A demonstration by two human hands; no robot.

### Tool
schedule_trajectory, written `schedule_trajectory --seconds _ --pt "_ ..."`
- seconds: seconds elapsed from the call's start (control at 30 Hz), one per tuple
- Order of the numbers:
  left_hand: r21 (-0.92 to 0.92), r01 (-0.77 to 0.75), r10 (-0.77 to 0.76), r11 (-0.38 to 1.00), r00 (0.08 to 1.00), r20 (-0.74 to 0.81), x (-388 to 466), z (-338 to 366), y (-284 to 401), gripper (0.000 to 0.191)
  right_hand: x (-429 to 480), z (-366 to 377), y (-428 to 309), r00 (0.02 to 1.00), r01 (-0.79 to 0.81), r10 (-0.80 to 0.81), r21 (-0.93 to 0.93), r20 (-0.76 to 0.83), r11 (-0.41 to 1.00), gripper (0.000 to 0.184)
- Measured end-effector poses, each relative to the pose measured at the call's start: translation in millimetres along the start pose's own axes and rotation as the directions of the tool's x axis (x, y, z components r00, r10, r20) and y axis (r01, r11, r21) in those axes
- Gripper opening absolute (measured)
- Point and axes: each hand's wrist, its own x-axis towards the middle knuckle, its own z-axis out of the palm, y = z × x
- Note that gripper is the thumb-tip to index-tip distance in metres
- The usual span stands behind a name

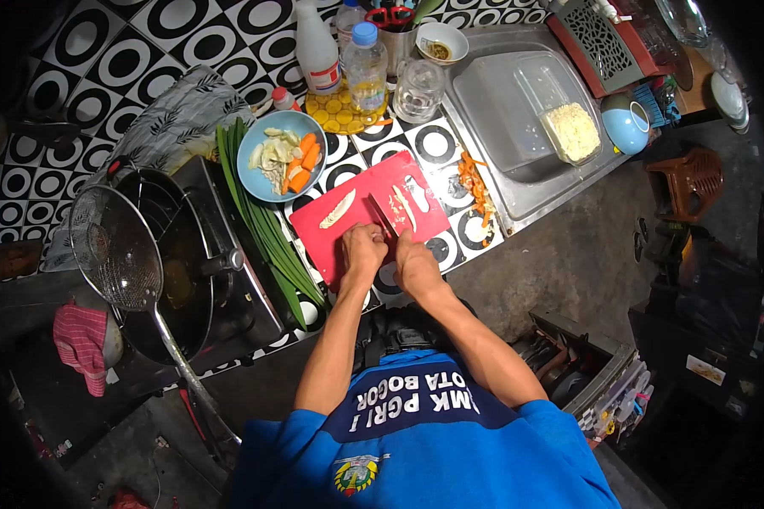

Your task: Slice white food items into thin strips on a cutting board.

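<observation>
A red plastic cutting board (318, 219) lies on the patterned tile counter. My right hand (417, 264) grips a kitchen knife (383, 215), its blade pointing away across the board. Just left of the knife, my left hand (364, 249) rests at the board's near part with its fingers curled in; whether it holds anything under them cannot be seen. A pale sliced piece of vegetable (339, 209) lies left of the blade. Right of it are a thin pale strip (405, 208) and small scraps. A blue bowl (248, 156) with cabbage and carrot pieces stands beyond the board's left corner.
Long green leaves (264, 232) lie between the board and the stove, where a black wok (194, 305) and a wire strainer (118, 248) stand. Carrot peelings (474, 184) lie by the steel sink (512, 219). Bottles and a glass jar (419, 92) stand behind the board.
</observation>
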Motion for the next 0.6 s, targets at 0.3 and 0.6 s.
schedule_trajectory --seconds 0.3,0.6 --pt "0.078 -0.097 0.102 0.992 0.993 -0.058 -0.6 3.3 1.6 0.005 2.3 16.1 6.8 0.997 0.013 -0.017 -0.047 -0.074 0.999 0.042" --pt "0.024 -0.106 0.108 0.994 0.986 -0.126 -2.5 2.3 -7.9 0.007 -14.8 11.7 6.2 0.996 -0.086 0.087 -0.029 0.029 0.996 0.045"
